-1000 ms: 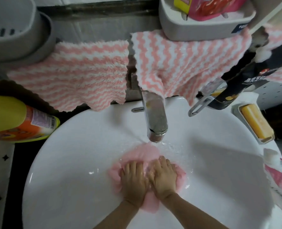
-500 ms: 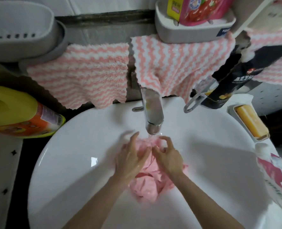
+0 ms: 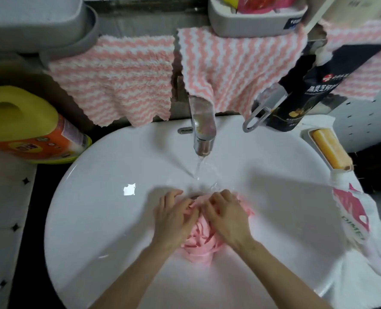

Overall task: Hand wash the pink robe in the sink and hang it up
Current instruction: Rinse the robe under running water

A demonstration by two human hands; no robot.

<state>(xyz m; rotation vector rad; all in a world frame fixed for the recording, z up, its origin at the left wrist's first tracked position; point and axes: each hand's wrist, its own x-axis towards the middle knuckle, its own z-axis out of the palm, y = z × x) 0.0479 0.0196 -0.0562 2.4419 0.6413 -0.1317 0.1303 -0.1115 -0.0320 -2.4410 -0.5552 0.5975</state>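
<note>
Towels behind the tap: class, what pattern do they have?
The towels have pink-and-white wavy stripes, clearest in the head view.

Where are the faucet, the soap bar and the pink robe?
faucet (image 3: 203,128): head view, middle of the chrome spout.
soap bar (image 3: 330,149): head view, top face of the yellow bar.
pink robe (image 3: 199,246): head view, exposed bunched folds, lower part.

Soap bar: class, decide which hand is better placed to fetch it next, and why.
Right hand, probably: both grip the pink robe, but the soap bar lies at the right rim of the sink; the left hand would cross over.
</note>
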